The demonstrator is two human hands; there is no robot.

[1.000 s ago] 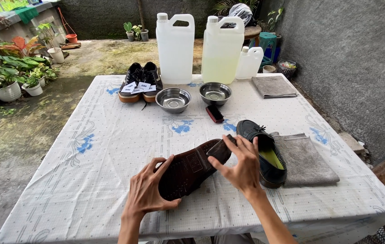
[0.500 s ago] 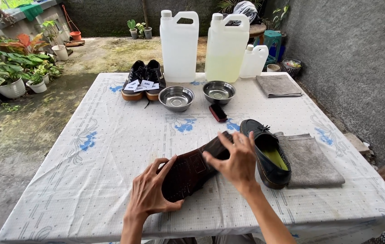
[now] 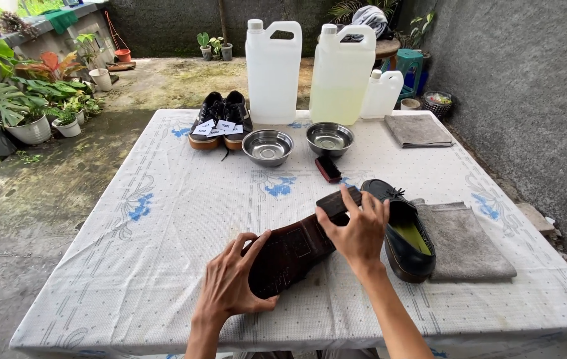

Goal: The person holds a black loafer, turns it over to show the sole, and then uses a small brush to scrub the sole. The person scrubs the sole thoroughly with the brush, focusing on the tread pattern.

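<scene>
Both hands hold an upturned brown shoe on the surface.

The left hand (image 3: pixel 233 282) clasps the toe end of the brown shoe (image 3: pixel 300 247), sole up; the right hand (image 3: pixel 358 229) clamps its heel. Just right of that shoe lies a black shoe (image 3: pixel 404 233), touching a grey cloth (image 3: pixel 466 242). Behind the brown shoe: a small brush (image 3: pixel 328 169), two steel bowls (image 3: pixel 267 147), white jugs (image 3: pixel 273 70), all on the surface (image 3: pixel 164 219).

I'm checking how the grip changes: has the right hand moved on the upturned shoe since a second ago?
Yes. The right hand has slid from beside the upright black shoe onto the upturned shoe's heel.
</scene>
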